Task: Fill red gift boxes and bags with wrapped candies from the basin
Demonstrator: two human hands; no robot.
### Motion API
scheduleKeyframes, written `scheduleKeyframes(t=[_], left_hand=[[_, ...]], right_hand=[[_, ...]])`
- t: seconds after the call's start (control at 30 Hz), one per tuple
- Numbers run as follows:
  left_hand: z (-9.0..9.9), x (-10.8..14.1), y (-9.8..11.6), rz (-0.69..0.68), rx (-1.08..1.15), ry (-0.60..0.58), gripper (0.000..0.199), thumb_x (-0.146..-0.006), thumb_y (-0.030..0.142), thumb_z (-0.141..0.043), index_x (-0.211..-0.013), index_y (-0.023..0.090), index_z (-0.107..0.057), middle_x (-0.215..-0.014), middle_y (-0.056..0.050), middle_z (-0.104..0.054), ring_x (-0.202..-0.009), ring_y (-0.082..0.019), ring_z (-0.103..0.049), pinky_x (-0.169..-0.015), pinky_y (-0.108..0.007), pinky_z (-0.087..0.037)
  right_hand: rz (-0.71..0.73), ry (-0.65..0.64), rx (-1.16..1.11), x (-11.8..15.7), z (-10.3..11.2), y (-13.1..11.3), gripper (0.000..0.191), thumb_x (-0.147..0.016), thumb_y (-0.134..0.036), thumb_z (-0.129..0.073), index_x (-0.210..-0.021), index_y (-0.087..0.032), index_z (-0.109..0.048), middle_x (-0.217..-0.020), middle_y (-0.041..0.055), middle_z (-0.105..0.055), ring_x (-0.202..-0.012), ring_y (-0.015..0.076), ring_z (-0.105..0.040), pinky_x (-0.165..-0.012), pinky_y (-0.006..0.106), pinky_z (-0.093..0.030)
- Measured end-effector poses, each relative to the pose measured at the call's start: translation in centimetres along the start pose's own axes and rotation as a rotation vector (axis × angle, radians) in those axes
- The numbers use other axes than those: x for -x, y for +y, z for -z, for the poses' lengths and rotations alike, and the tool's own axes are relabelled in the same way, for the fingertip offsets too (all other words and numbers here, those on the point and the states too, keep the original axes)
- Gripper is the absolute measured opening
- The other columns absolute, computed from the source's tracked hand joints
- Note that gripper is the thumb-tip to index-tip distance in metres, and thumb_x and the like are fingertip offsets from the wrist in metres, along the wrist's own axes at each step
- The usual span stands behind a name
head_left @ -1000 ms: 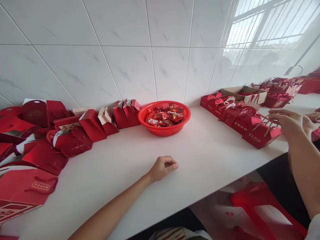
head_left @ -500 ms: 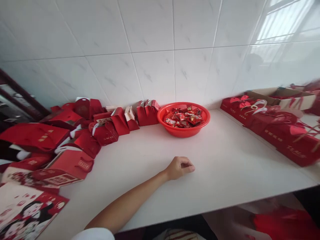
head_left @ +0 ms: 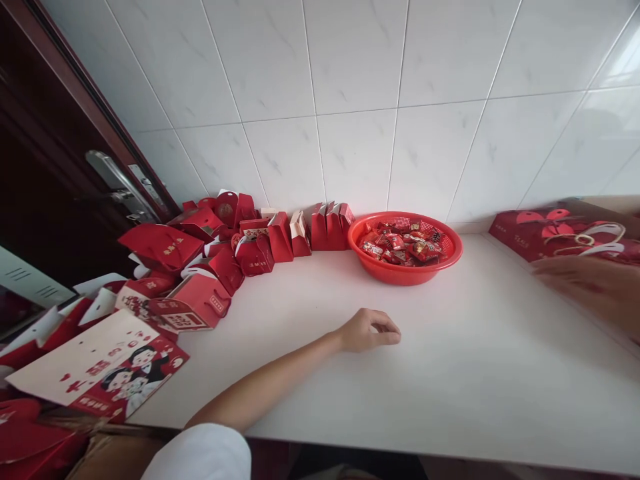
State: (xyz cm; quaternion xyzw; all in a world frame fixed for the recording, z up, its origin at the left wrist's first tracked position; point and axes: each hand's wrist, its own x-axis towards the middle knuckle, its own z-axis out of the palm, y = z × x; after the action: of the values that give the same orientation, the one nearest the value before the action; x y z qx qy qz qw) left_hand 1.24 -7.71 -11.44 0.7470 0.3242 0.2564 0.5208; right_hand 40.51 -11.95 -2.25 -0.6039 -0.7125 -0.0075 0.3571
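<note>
My left hand point(head_left: 369, 330) rests on the white table point(head_left: 320, 393) with its fingers curled together and nothing visible between them. Behind it, against the tiled wall, stands a red plastic basket point(head_left: 406, 272) holding several wrapped candies point(head_left: 400, 244). At the right edge my right hand point(head_left: 590, 277) is blurred and partly cut off, beside a red gift box point(head_left: 523, 233) with bows and cord handles; whether it holds anything is hidden.
Several red gift boxes point(head_left: 196, 303) crowd the left side. A flat printed bag point(head_left: 100, 363) with cartoon figures lies at the front left. Beyond them is a dark door point(head_left: 45, 133) with a metal handle.
The view has turned left, so the boxes and basket appear farther right and the door shows. My right hand has come into view at the right. My left hand stays on the table.
</note>
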Motion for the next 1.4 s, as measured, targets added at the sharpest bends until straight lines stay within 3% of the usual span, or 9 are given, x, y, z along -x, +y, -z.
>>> scheduleKeyframes(t=[0.1, 0.23, 0.4, 0.5, 0.6, 0.8, 1.03, 1.2, 1.4], left_hand=[[4.0, 0.6, 0.9, -0.049, -0.143, 0.082, 0.025, -0.080, 0.041, -0.072, -0.085, 0.016, -0.077, -0.095, -0.008, -0.076, -0.089, -0.020, -0.069, -0.086, -0.031, -0.053], [11.9, 1.2, 2.7, -0.058, -0.353, 0.363, 0.029, -0.079, 0.046, -0.070, -0.085, 0.018, -0.077, -0.095, -0.007, -0.078, -0.090, -0.023, -0.071, -0.087, -0.034, -0.055], [21.1, 1.7, 5.0, 0.160, -0.582, 0.823, 0.016, -0.077, 0.030, -0.067, -0.083, 0.018, -0.077, -0.100, -0.006, -0.080, -0.098, -0.024, -0.072, -0.093, -0.033, -0.053], [24.5, 2.2, 5.8, 0.296, -0.658, 1.039, 0.016, -0.076, 0.021, -0.064, -0.084, 0.018, -0.077, -0.107, -0.006, -0.079, -0.104, -0.024, -0.071, -0.095, -0.030, -0.052], [26.9, 3.1, 6.0, 0.372, -0.649, 1.132, 0.016, -0.073, 0.019, -0.065, -0.084, 0.018, -0.077, -0.106, -0.007, -0.079, -0.104, -0.026, -0.071, -0.092, -0.031, -0.054], [29.2, 4.1, 5.8, 0.482, -0.668, 1.162, 0.017, -0.072, 0.020, -0.065, -0.084, 0.017, -0.077, -0.100, -0.009, -0.080, -0.098, -0.027, -0.071, -0.084, -0.030, -0.054], [29.2, 0.7, 4.5, 0.529, -0.743, 1.109, 0.016, -0.073, 0.035, -0.069, -0.075, 0.020, -0.072, -0.096, -0.012, -0.078, -0.106, -0.037, -0.069, -0.087, -0.039, -0.052], [28.6, -0.5, 4.7, 0.726, -0.857, 1.008, 0.030, -0.076, 0.043, -0.066, -0.059, 0.020, -0.060, -0.083, -0.019, -0.074, -0.098, -0.041, -0.069, -0.076, -0.041, -0.051], [26.5, 0.4, 7.5, 0.798, -1.023, 0.995, 0.023, -0.081, 0.036, -0.063, -0.071, 0.016, -0.065, -0.094, -0.018, -0.072, -0.099, -0.038, -0.067, -0.072, -0.037, -0.049]], right_hand=[[0.005, -0.365, -0.310, -1.0, -5.5, -5.5, 0.045, -0.085, -0.062, -0.060, -0.099, -0.021, -0.074, -0.093, 0.0132, -0.078, -0.083, 0.0268, -0.074, -0.065, 0.034, -0.059], [0.053, -0.639, -0.459, 0.4, -11.7, -10.6, 0.034, -0.087, -0.046, -0.056, -0.097, -0.019, -0.074, -0.085, 0.0094, -0.076, -0.078, 0.0226, -0.072, -0.058, 0.027, -0.053], [0.068, -0.732, -0.596, 2.3, -16.0, -12.3, 0.021, -0.083, -0.027, -0.054, -0.088, -0.019, -0.072, -0.078, 0.0055, -0.074, -0.071, 0.0185, -0.067, -0.062, 0.028, -0.050], [0.019, -0.701, -0.638, 3.0, -16.9, -11.9, 0.019, -0.083, -0.027, -0.053, -0.083, -0.021, -0.071, -0.073, 0.0032, -0.071, -0.067, 0.0179, -0.064, -0.063, 0.029, -0.049], [-0.048, -0.669, -0.681, 3.4, -17.2, -11.1, 0.020, -0.083, -0.031, -0.053, -0.082, -0.021, -0.070, -0.069, 0.0028, -0.067, -0.064, 0.0176, -0.061, -0.065, 0.031, -0.049], [-0.092, -0.685, -0.705, 3.5, -17.9, -10.8, 0.017, -0.081, -0.027, -0.053, -0.082, -0.020, -0.068, -0.068, 0.0018, -0.064, -0.063, 0.0166, -0.058, -0.064, 0.030, -0.046], [-0.070, -0.678, -0.632, 3.5, -18.0, -10.8, 0.018, -0.080, -0.022, -0.053, -0.083, -0.019, -0.070, -0.067, 0.0007, -0.063, -0.061, 0.0143, -0.053, -0.063, 0.028, -0.043], [-0.084, -0.655, -0.603, 3.4, -18.0, -10.6, 0.018, -0.080, -0.023, -0.053, -0.082, -0.018, -0.070, -0.069, 0.0013, -0.064, -0.061, 0.0141, -0.053, -0.062, 0.028, -0.044], [-0.043, -0.644, -0.549, 3.6, -18.4, -10.7, 0.021, -0.082, -0.023, -0.052, -0.085, -0.019, -0.073, -0.077, 0.0043, -0.069, -0.067, 0.0160, -0.058, -0.064, 0.028, -0.047]])
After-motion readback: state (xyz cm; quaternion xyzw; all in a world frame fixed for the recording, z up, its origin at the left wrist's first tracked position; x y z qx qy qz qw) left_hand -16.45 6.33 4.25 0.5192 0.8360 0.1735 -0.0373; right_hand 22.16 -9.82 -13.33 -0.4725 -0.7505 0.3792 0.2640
